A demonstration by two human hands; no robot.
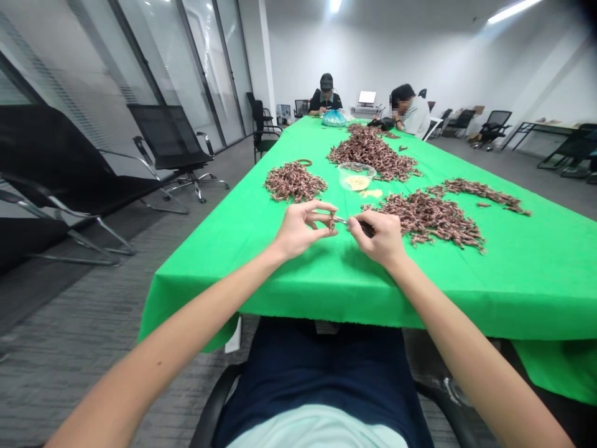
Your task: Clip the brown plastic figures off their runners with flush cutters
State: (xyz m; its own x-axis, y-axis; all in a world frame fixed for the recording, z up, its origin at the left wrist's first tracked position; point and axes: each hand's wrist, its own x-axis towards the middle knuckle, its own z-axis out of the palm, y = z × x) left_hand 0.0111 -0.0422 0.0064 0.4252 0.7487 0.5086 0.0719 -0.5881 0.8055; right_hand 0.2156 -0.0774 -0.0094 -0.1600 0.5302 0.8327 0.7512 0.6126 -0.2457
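Note:
My left hand (pixel 301 229) pinches a small brown piece (pixel 331 221) between thumb and fingertips above the green tablecloth (pixel 242 249). My right hand (pixel 379 236) is closed around a thin metal tool (pixel 342 220) whose tip touches that piece. A heap of brown pieces (pixel 429 216) lies just right of my right hand. A second heap (pixel 295 182) sits ahead of my left hand. A clear plastic bowl (pixel 357 176) with pale yellow bits stands between them, with a few yellow bits (pixel 372 193) loose beside it.
A larger brown heap (pixel 370 152) and a long strip of pieces (pixel 480 193) lie farther along the table. Two people sit at the far end (pixel 326 94), (pixel 410 111). Black chairs (pixel 172 146) line the glass wall on the left.

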